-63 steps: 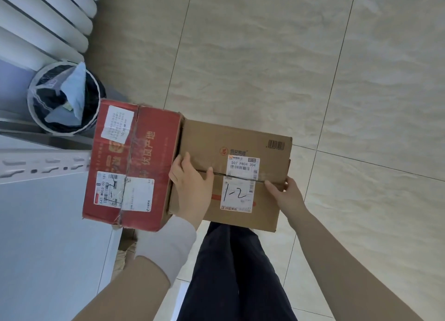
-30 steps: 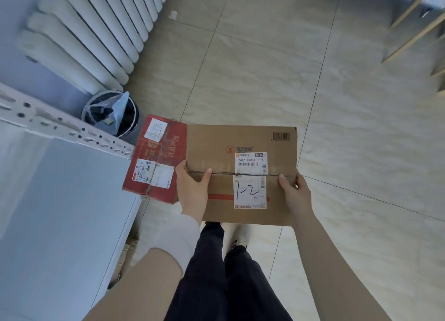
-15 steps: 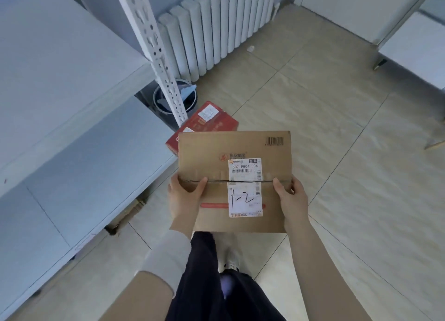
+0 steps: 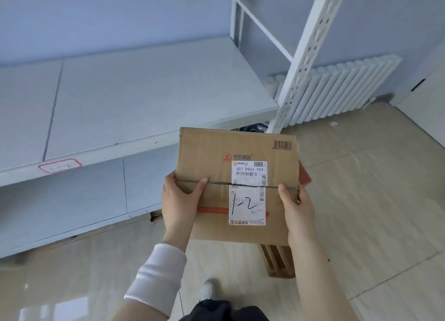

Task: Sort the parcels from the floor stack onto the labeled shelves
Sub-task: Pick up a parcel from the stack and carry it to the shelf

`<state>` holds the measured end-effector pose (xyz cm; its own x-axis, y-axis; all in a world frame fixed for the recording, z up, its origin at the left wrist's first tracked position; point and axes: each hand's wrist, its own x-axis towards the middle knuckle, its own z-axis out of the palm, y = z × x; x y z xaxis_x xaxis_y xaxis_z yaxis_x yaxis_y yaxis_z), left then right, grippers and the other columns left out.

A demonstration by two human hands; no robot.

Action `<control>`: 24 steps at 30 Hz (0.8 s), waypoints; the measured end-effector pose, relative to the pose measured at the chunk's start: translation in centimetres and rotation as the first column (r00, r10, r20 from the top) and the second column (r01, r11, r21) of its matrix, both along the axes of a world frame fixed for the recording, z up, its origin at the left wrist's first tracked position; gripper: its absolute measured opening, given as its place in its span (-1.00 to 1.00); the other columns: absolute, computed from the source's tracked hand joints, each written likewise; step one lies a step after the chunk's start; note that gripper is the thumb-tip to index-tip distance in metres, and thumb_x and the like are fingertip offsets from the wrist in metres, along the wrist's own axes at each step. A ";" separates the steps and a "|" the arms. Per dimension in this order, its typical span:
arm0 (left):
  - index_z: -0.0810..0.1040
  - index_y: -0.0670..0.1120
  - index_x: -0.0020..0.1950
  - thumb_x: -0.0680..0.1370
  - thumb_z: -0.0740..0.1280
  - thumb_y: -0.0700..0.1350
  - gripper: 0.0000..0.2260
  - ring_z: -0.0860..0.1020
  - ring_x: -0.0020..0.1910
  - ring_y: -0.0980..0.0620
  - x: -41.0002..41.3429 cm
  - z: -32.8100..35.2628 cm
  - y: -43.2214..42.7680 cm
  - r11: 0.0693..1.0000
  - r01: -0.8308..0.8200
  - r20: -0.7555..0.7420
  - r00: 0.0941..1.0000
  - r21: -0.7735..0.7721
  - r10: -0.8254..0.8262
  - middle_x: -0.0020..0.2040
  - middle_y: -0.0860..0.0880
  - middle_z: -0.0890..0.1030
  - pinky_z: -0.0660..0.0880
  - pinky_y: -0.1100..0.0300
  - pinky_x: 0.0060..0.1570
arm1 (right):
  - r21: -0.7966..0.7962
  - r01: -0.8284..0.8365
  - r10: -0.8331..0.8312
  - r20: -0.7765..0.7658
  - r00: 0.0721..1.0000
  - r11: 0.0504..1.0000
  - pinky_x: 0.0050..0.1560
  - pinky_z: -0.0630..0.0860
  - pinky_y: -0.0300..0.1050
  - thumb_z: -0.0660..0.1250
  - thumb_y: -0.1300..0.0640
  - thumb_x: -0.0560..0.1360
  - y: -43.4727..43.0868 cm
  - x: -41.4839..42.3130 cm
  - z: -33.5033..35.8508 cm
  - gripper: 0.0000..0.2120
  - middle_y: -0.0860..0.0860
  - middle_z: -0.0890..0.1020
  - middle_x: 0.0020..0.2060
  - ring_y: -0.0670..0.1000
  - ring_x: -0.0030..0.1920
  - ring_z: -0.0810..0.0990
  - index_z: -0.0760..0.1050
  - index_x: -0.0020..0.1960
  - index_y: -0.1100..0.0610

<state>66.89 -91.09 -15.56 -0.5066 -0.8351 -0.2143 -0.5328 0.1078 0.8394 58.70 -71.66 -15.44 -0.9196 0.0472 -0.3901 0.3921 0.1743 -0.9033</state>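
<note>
A brown cardboard parcel (image 4: 207, 152) with a white label handwritten "1-2" is held flat in front of me, above the floor. My left hand (image 4: 178, 200) grips its left edge, thumb on top. Its right edge is gripped by my right hand (image 4: 297, 212) the same way. Just left of the parcel runs the pale shelf board (image 4: 134, 99), whose front edge carries a red-outlined tag reading "1-2" (image 4: 60, 166). A lower shelf (image 4: 72, 200) lies beneath it with a small tag on its edge. A red parcel (image 4: 304, 175) peeks out behind the held one.
A white perforated shelf upright (image 4: 301, 63) rises at the shelf's right end, with a white radiator (image 4: 337, 92) behind it. Another brown box (image 4: 279, 260) sits on the tiled floor under the held parcel. My shoe (image 4: 207, 291) is below.
I have lifted the parcel off the floor and turned left toward the shelves. The red parcel and bin have slipped behind it, and the "1-2" shelf tag has come into view.
</note>
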 end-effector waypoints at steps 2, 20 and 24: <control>0.30 -0.06 0.36 0.38 0.45 0.14 -0.35 0.45 0.24 -0.04 0.5 1.3 -1.7 0.999 -0.048 -0.033 0.998 -0.025 0.047 0.25 0.00 0.47 0.43 0.11 0.06 | -0.008 -0.051 0.051 -0.036 0.998 0.999 0.19 0.49 0.08 0.32 -0.09 0.48 -2.0 -0.5 1.2 -0.63 -0.10 0.57 0.11 0.00 0.13 0.53 0.43 0.26 -0.08; 0.32 -0.03 0.32 0.38 0.50 0.00 -0.41 0.44 0.12 0.14 -11.8 7.4 -8.4 0.963 -0.267 -0.447 0.867 -0.043 0.220 0.15 0.13 0.45 0.37 0.22 0.06 | -0.089 -0.357 0.293 -0.404 0.866 0.930 0.16 0.54 0.04 0.37 0.00 0.47 -10.3 -17.8 7.5 -0.60 -0.04 0.60 0.13 0.00 0.16 0.57 0.42 0.28 -0.02; 0.31 -0.08 0.33 0.39 0.49 -0.09 -0.42 0.43 0.11 0.13 -14.5 6.5 -9.3 0.967 -0.254 -0.483 0.851 -0.033 0.207 0.12 0.11 0.43 0.33 0.30 0.06 | -0.096 -0.415 0.329 -0.460 0.825 0.905 -0.07 0.50 -0.39 0.36 0.13 0.49 -11.2 -21.2 6.8 -0.59 0.07 0.59 0.16 -0.02 0.13 0.57 0.39 0.31 0.15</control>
<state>52.44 -100.36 -9.04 -0.3176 -0.9445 0.0843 -0.0948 0.1201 0.9882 37.54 -82.89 -8.60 -0.9280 -0.3652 0.0740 -0.0962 0.0432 -0.9944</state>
